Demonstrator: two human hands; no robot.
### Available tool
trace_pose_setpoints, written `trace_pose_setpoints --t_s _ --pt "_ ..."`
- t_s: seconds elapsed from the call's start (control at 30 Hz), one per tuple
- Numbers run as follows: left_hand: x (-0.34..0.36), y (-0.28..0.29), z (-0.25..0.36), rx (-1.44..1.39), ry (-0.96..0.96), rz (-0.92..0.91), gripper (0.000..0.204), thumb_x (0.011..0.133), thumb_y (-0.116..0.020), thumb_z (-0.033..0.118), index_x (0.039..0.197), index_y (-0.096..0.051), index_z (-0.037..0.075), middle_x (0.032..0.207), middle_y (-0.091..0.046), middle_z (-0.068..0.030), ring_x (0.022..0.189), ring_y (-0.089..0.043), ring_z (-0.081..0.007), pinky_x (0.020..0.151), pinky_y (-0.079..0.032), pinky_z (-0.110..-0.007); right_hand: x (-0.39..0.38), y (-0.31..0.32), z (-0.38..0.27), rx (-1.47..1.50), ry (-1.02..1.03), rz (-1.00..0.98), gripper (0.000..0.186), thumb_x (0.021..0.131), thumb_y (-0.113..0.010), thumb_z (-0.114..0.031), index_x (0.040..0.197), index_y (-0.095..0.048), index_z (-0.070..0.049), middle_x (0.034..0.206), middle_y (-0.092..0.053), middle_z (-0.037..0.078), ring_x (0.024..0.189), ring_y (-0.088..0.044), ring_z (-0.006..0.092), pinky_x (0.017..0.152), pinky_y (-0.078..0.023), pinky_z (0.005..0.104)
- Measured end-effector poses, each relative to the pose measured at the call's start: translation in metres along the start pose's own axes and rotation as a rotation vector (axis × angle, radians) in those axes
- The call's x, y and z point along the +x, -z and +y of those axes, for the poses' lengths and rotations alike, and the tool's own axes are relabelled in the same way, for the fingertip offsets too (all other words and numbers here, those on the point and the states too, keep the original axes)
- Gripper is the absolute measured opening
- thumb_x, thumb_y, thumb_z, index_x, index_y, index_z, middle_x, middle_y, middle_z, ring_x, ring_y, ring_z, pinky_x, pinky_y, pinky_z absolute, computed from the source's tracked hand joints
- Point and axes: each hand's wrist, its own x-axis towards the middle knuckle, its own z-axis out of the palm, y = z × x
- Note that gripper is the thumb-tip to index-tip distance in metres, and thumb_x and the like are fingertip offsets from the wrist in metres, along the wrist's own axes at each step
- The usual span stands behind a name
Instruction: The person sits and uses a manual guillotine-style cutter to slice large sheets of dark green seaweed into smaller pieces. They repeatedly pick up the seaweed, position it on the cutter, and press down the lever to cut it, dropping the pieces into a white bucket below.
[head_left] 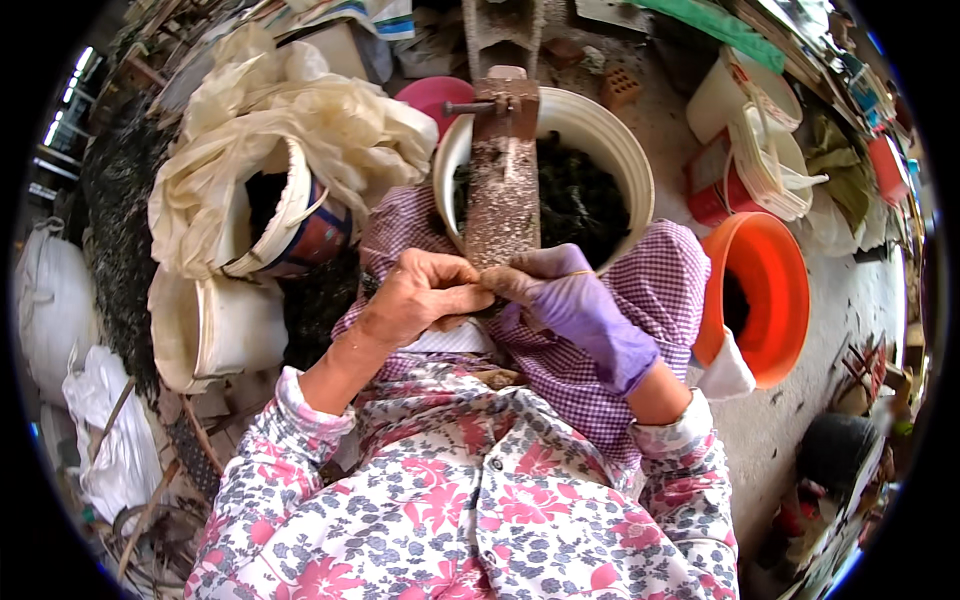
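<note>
My bare left hand [422, 290] and my right hand [578, 308], in a purple glove, meet at the near end of a worn, speckled brown beam [505, 175]. Fingers and thumbs are pinched together on both hands, almost touching. Whatever lies between the fingertips is too small or too covered to make out. A bolt [468, 107] sticks out from the beam's left side. Beneath the beam stands a big white bucket [641, 170], partly filled with dark, clumpy material [580, 190]. Checked purple cloth [655, 270] covers my knees on either side of it.
An orange bucket [785, 300] stands at my right, with a pale cloth [728, 372] by its base. Leftward are a tipped white bucket [240, 330], crumpled plastic sheeting [330, 110] and white sacks [110, 430]. White and red pails [740, 150] sit far right, near a brick [620, 88].
</note>
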Motion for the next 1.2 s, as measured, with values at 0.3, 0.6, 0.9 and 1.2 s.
trace_pose_setpoints --t_s 0.3,0.6,0.9,1.2 --pt "0.006 -0.011 0.002 0.139 -0.194 0.163 0.01 0.078 -0.065 0.008 0.072 -0.064 -0.001 0.056 -0.056 0.0013 0.046 -0.046 -0.0023 0.04 -0.035 -0.019 0.005 -0.011 -0.01 -0.435 0.682 0.33 0.026 0.082 -0.062 -0.023 0.088 -0.06 0.002 0.074 -0.062 0.019 0.062 -0.06 0.0266 0.053 -0.047 0.034" --pt "0.023 0.009 -0.01 0.198 0.058 -0.045 0.012 0.072 -0.071 0.011 0.072 -0.065 0.001 0.06 -0.058 0.0025 0.053 -0.048 -0.0018 0.046 -0.037 -0.019 0.008 0.005 -0.046 -0.731 -0.209 -0.17 0.043 0.09 -0.047 -0.037 0.097 -0.061 0.003 0.073 -0.065 0.015 0.058 -0.063 0.0159 0.052 -0.051 0.0273" --pt "-0.006 0.012 0.045 0.586 -0.532 -0.42 0.022 0.068 -0.076 0.015 0.063 -0.062 -0.001 0.054 -0.058 -0.0056 0.046 -0.047 -0.0054 0.043 -0.037 -0.024 0.01 0.002 -0.011 -0.601 -0.171 -0.7 0.018 0.086 -0.051 -0.009 0.099 -0.058 0.001 0.086 -0.065 0.007 0.072 -0.063 0.014 0.063 -0.052 0.0251" --pt "-0.013 0.012 -0.008 0.483 -0.555 -0.022 0.03 0.086 -0.057 0.022 0.07 -0.057 -0.003 0.057 -0.052 -0.0058 0.05 -0.049 -0.0104 0.047 -0.036 -0.023 -0.034 -0.032 -0.012 0.137 0.107 -0.355 0.009 0.08 -0.053 0.0 0.072 -0.056 0.001 0.052 -0.05 0.004 0.052 -0.05 0.0109 0.044 -0.036 0.0248"
